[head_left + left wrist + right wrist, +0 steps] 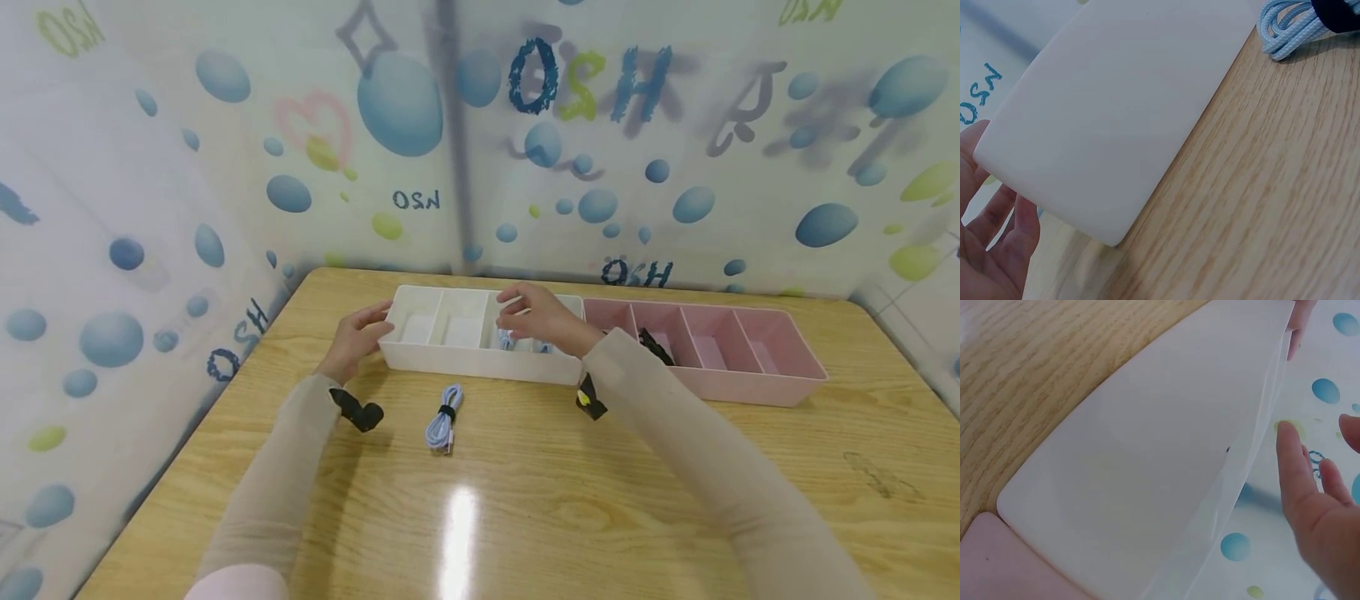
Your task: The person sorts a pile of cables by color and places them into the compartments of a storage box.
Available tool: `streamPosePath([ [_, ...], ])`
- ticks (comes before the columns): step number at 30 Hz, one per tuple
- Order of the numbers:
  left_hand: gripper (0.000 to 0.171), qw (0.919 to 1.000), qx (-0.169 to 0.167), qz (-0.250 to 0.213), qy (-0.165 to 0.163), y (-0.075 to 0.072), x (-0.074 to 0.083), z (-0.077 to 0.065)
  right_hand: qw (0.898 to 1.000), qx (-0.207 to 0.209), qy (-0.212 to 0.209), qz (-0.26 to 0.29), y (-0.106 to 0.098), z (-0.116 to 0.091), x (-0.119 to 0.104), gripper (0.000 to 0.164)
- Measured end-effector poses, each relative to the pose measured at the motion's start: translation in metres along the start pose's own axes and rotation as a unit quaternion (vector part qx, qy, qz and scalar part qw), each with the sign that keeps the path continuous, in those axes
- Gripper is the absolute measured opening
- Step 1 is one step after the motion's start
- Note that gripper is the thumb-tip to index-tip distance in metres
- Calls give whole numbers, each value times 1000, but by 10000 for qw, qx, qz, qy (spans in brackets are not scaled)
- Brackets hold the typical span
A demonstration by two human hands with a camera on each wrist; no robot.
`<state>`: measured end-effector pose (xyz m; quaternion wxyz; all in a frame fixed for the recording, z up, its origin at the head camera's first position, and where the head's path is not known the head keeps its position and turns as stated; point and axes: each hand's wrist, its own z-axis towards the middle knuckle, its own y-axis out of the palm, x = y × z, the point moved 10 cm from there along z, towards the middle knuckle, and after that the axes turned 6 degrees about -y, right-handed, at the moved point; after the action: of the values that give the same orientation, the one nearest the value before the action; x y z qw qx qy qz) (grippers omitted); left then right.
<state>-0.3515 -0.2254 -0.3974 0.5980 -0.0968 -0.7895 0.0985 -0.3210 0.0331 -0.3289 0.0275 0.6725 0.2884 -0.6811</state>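
My left hand (354,340) rests its fingers against the left end of a white divided box (480,363). In the left wrist view, the left fingers (1021,234) lie beside the box's end wall. Over the box's third compartment hovers my right hand (546,317), fingers loosely bent and apart. The right wrist view shows that hand (1313,500) with nothing between thumb and fingers. Light blue cable (506,339) shows in the compartment below it, with more in the rightmost one. In front of the box lies a coiled light blue cable (441,427) with a black strap.
A pink divided box (750,387) stands end to end with the white one, at its right. Black items (656,347) lie in one of its compartments. Both boxes stand near the back of the wooden table (525,500), before a patterned curtain (495,183).
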Motion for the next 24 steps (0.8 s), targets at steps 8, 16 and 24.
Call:
streamPosePath([
  [8, 47, 10000, -48, -6, -1, 3, 1, 1, 9998, -8, -209, 59, 1, -13, -8, 37],
  [16, 47, 10000, -45, -43, 57, 4, 4, 0, 9994, 111, -317, 72, 1, -20, -10, 36],
  [24, 47, 9999, -65, -75, 60, 1, 3, -2, 9993, -72, -360, 69, 21, -25, -1, 33],
])
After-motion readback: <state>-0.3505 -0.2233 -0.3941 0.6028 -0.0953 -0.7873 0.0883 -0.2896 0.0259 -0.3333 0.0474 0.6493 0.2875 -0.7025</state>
